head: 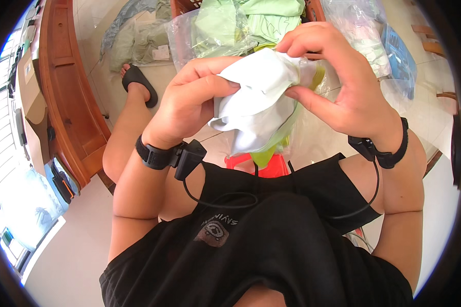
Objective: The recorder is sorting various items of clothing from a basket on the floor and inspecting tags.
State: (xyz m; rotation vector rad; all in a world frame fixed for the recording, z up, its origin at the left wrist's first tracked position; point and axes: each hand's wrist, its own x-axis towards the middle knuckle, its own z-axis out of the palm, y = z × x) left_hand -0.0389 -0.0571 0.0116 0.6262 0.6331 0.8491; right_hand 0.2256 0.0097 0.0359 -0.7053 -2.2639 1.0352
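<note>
A white and pale-green piece of fabric (259, 92) hangs bunched between my hands, above my lap. On its left side, my left hand (199, 92) pinches a fold between thumb and fingers. My right hand (330, 73) grips the gathered upper right part, its thumb below and fingertips above. A yellow-green edge shows at the right and lower parts of the cloth. Just beyond, light-green garments (271, 23) lie in a reddish-brown plastic basket (316, 9), partly covered by a clear plastic bag (184, 36).
Bagged olive-coloured garments (138, 46) lie on the floor at upper left, beside a wooden cabinet (67, 76). More plastic-wrapped goods (368, 38) and a blue package (399, 57) lie at upper right. A red plastic object (274, 167) shows between my thighs. Cables hang from both wrist devices.
</note>
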